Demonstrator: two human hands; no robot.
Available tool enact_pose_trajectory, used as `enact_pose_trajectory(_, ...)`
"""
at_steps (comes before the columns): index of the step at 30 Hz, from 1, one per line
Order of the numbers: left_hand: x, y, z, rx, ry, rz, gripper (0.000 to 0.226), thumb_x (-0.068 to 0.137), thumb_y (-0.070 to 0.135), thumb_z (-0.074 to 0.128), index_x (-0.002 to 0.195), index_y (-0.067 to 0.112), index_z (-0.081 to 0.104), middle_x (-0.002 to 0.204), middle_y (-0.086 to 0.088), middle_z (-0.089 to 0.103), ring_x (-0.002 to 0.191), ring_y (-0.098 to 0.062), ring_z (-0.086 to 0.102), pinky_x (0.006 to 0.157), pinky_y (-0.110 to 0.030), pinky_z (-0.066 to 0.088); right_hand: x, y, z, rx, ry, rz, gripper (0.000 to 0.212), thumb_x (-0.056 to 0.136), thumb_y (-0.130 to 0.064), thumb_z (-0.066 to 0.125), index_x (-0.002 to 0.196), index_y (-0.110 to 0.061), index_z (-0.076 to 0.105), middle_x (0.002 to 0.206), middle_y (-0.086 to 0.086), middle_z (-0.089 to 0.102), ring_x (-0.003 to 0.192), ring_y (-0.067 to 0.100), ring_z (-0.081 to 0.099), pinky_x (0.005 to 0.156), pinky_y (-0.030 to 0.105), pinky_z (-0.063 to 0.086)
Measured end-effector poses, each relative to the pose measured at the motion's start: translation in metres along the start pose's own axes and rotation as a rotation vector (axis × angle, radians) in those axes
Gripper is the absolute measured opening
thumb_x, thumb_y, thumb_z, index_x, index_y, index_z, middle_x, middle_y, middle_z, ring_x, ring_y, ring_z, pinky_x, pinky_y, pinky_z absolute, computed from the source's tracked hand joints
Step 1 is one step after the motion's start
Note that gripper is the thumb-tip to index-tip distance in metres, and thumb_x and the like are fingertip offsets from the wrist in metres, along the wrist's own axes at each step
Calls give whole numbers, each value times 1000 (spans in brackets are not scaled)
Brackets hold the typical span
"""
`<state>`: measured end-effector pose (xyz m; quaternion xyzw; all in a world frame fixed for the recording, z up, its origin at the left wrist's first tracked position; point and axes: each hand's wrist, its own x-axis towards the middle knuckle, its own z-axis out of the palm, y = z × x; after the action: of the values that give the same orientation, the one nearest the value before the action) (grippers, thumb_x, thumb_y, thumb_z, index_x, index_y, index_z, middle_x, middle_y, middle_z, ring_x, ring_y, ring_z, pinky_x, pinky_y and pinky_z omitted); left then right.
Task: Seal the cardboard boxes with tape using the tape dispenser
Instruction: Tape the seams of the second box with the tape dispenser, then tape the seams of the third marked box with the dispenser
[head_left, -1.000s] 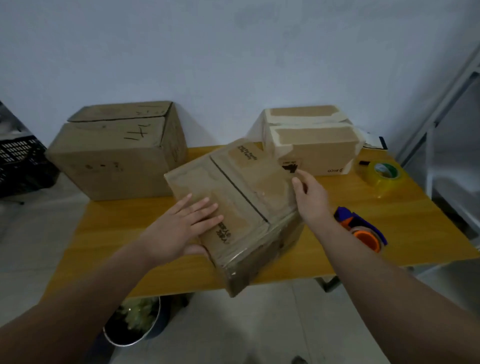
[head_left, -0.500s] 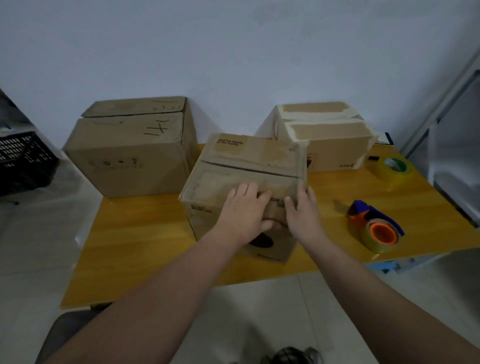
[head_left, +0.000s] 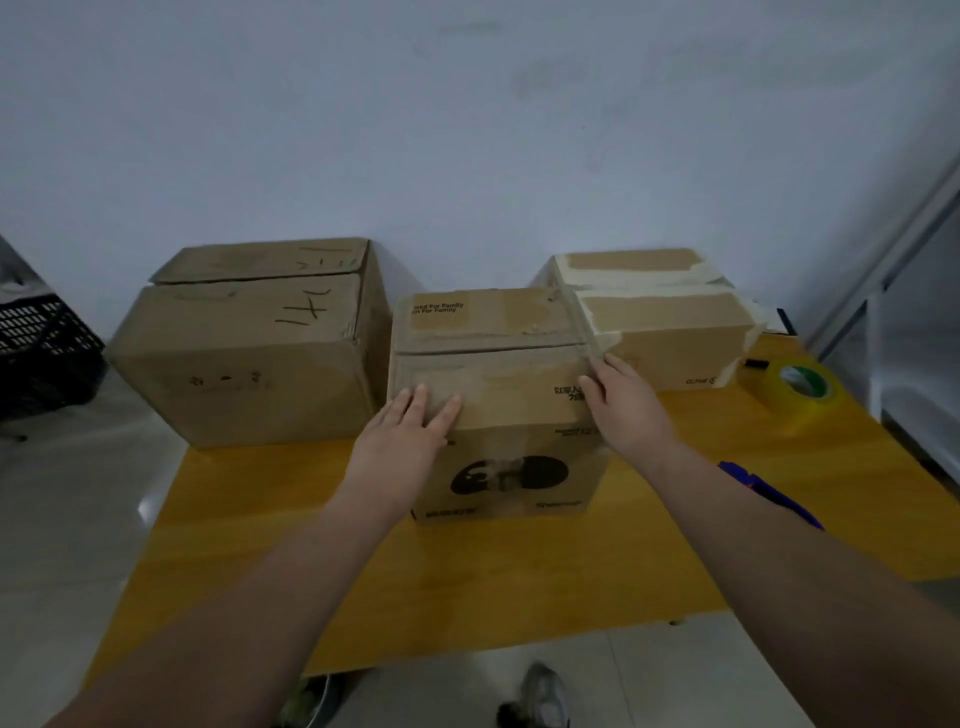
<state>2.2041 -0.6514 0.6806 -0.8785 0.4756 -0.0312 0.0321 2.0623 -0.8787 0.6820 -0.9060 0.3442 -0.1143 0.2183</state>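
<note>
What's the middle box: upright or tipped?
Upright. The middle box sits flat on the table, flaps on top; left hand and right hand lie open on it.

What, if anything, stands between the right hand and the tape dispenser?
Nothing visible does. The right hand touches the right top edge of the middle box. The tape dispenser lies on the table to the right of that box, mostly hidden by the person's own forearm. Only tabletop shows between them.

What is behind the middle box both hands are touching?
Behind the right corner of the middle box stands a smaller box with pale tape, its left part hidden; beyond is the wall. The table directly behind the middle box is covered, so anything low there cannot be seen.
</note>
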Motion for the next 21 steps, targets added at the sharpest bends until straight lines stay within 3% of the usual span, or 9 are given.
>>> enact_pose_trajectory(5, 68, -4, 1, 4, 17, -51, 60, 100, 19, 28, 148, 33, -6, 157, -13, 3, 144, -28, 6, 115, -38, 10, 49, 9, -4, -73, -56, -113, 55, 100, -46, 29, 150, -23, 25, 157, -2, 19, 141, 23, 20, 110, 38, 29)
enact_pose_trajectory(10, 137, -19, 3, -2, -7, -101, 58, 100, 25, 31, 149, 33, 1, 157, -13, 8, 144, -29, 9, 115, -41, 13, 95, 15, -3, -157, -93, -180, 58, 98, -48, 31, 149, -21, 23, 158, 3, 15, 145, 22, 11, 115, 41, 16)
enact_pose_trajectory(14, 175, -33, 8, -17, 9, -119, 55, 101, 27, 31, 148, 35, 5, 157, -10, 10, 144, -28, 9, 115, -40, 9, 127, 17, 2, -233, -135, -221, 62, 99, -46, 33, 151, -22, 11, 159, 4, 4, 146, 20, 1, 116, 40, 7)
enact_pose_trajectory(17, 194, -36, 10, -29, 26, -138, 54, 101, 29, 31, 149, 34, 6, 157, -11, 12, 144, -28, 8, 115, -41, 7, 145, 14, 5, -282, -164, -197, 65, 99, -44, 34, 152, -22, 3, 159, 5, -5, 146, 20, -7, 117, 43, -4)
enact_pose_trajectory(21, 197, -39, 13, -28, 87, -103, 57, 100, 31, 34, 149, 30, 3, 157, -12, 10, 144, -28, 6, 114, -40, 2, 154, 0, 8, -341, -102, -102, 62, 99, -42, 33, 152, -21, 7, 159, 7, 1, 146, 25, -4, 117, 46, -5)
